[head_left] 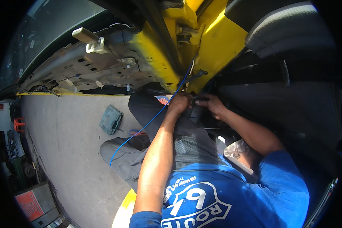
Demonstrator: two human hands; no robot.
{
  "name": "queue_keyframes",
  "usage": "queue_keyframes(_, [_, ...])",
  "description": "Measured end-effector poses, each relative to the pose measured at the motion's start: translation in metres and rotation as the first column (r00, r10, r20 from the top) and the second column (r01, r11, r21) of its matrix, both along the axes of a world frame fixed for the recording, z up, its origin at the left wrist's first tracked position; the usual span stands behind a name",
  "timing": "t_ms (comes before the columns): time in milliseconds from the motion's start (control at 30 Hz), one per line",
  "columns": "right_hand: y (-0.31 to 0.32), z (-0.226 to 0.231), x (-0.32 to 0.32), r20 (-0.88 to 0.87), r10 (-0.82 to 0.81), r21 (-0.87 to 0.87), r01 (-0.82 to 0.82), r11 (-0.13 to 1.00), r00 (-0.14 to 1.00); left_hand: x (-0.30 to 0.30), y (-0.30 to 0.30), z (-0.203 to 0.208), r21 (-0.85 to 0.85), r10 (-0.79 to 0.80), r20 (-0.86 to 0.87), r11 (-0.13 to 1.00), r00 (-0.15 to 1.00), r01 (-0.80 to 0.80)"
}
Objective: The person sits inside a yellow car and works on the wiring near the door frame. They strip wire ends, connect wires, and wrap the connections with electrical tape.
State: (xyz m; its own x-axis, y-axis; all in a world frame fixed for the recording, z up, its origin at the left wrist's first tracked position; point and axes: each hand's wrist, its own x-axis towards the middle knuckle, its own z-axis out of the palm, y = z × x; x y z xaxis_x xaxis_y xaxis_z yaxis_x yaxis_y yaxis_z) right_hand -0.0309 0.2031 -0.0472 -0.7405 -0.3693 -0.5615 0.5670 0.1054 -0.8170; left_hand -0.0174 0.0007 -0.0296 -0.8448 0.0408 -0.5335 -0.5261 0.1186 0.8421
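My left hand [181, 102] is closed in front of the yellow door pillar, its fingers curled. A long blue wire [148, 124] comes down from the door gap, passes close by this hand and trails loose over my leg; whether the fingers grip it is hidden. Just to the right, my right hand [212, 105] is closed too, thumb and fingertips pointing at the left hand. A small dark piece shows between the two hands, too shaded to name. Above them a black door check strap [197, 77] sticks out of the yellow pillar [216, 49].
The stripped car door [114, 64] stands open at the left, with a wooden-handled tool [88, 37] on it. A green tool case [111, 119] lies on the concrete floor [76, 152]. A clear plastic bag [237, 150] sits by my right arm, near a dark seat [292, 32].
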Motion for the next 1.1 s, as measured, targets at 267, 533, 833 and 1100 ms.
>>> queue_keyframes(267, [0.001,0.003,0.010,0.010,-0.047,-0.044,0.048,0.998,0.999,-0.003,-0.001,-0.002,-0.111,0.007,0.000,0.994,1.000,-0.007])
queue_keyframes(533, [0.016,0.006,0.010,-0.224,0.159,0.158,-0.126,0.979,0.962,0.006,0.006,-0.003,-0.405,-0.239,-0.395,0.912,0.887,0.065])
queue_keyframes(833, [0.030,0.022,0.012,-0.283,0.316,0.309,-0.226,0.924,0.906,0.000,0.010,-0.015,-0.494,-0.300,-0.318,0.862,0.899,0.113])
queue_keyframes(1100, [0.036,0.017,0.010,-0.250,0.326,0.263,-0.261,0.929,0.912,-0.007,0.007,-0.011,-0.348,-0.280,-0.119,0.910,0.953,0.224])
